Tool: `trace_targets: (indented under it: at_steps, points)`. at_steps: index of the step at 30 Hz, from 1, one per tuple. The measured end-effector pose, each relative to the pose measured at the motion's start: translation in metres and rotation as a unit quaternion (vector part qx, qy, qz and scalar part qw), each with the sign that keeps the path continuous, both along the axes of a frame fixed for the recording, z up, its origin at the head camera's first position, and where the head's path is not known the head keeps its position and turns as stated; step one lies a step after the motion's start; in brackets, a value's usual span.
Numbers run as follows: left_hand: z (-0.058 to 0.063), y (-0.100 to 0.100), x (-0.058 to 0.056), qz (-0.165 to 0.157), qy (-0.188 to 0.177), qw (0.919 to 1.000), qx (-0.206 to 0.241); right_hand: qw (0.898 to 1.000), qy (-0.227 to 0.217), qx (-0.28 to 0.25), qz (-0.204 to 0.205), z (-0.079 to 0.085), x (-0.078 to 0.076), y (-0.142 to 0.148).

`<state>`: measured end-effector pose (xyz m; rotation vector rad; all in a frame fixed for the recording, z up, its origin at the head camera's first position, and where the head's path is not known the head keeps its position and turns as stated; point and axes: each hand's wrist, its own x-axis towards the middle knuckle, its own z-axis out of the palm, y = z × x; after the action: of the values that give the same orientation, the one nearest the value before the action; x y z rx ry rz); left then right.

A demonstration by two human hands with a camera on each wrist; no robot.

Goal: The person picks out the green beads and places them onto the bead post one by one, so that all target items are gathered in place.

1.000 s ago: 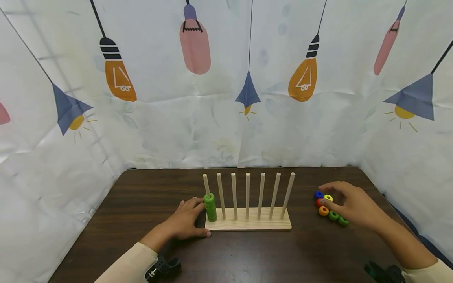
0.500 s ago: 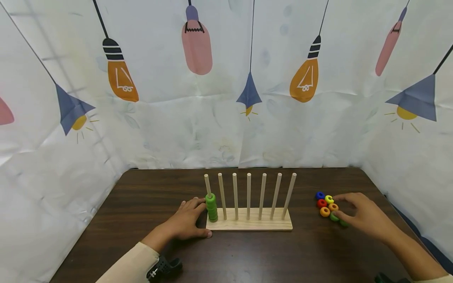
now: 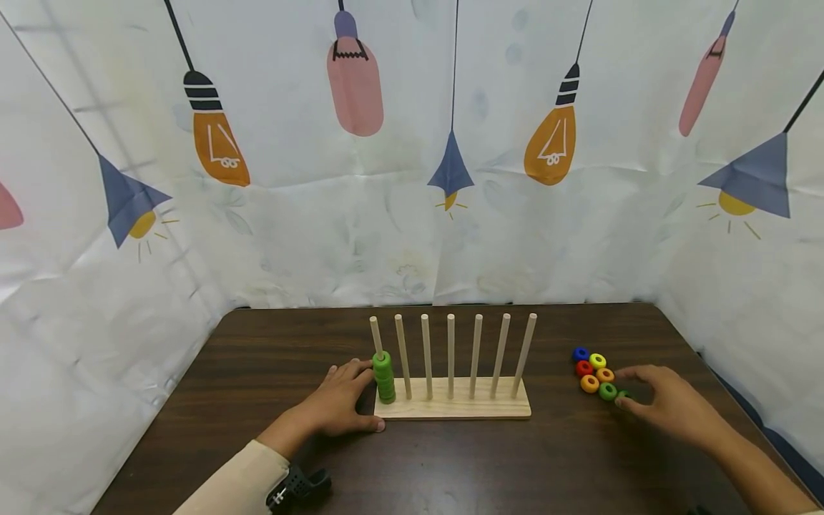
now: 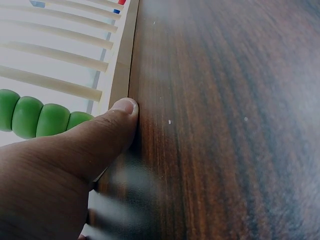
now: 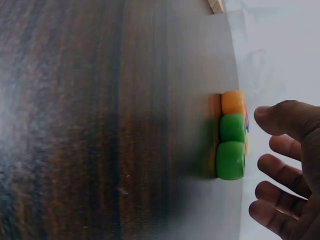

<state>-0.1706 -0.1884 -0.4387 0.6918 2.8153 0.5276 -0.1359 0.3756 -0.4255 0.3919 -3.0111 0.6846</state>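
In the head view a wooden peg stand holds a row of upright pegs. Several green beads are stacked on its leftmost peg. My left hand holds the stand's left end, thumb along the front edge; the left wrist view shows that thumb against the base. Over on the right, my right hand hovers beside a cluster of loose beads, thumb and fingers spread and nothing between them. Nearest to it is a green bead, partly hidden by the fingers in the head view.
The cluster also has another green bead, two orange beads, a red bead, a yellow bead and a blue bead. All lie on the dark wooden table. A printed curtain hangs behind.
My right hand has moved right and toward me, from above the blue and red beads to the green bead at the cluster's near end. An orange bead has come into view. My left hand stays put.
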Motion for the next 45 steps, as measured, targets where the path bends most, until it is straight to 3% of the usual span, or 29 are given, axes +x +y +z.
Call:
trace_targets:
  at_steps: [10,19,32,38,45]
  points:
    - [0.001,0.000,0.001,0.002,0.000,1.0000,-0.001,0.999,-0.034,0.011,-0.013,-0.008,0.000,0.002]
    - [0.001,0.001,0.001,0.002,0.000,1.0000,-0.002,0.999,-0.030,0.029,-0.020,-0.010,-0.001,0.006]
    - [0.000,0.001,0.000,0.001,0.001,1.0000,0.002,0.995,-0.083,0.037,-0.045,-0.012,-0.002,0.014]
    - [0.000,0.001,0.001,0.000,0.002,1.0000,0.001,0.996,-0.072,0.036,-0.049,-0.007,-0.002,0.011]
    - [0.003,0.002,0.002,0.003,-0.007,0.9999,0.008,0.998,-0.030,0.025,-0.052,0.003,0.000,0.005]
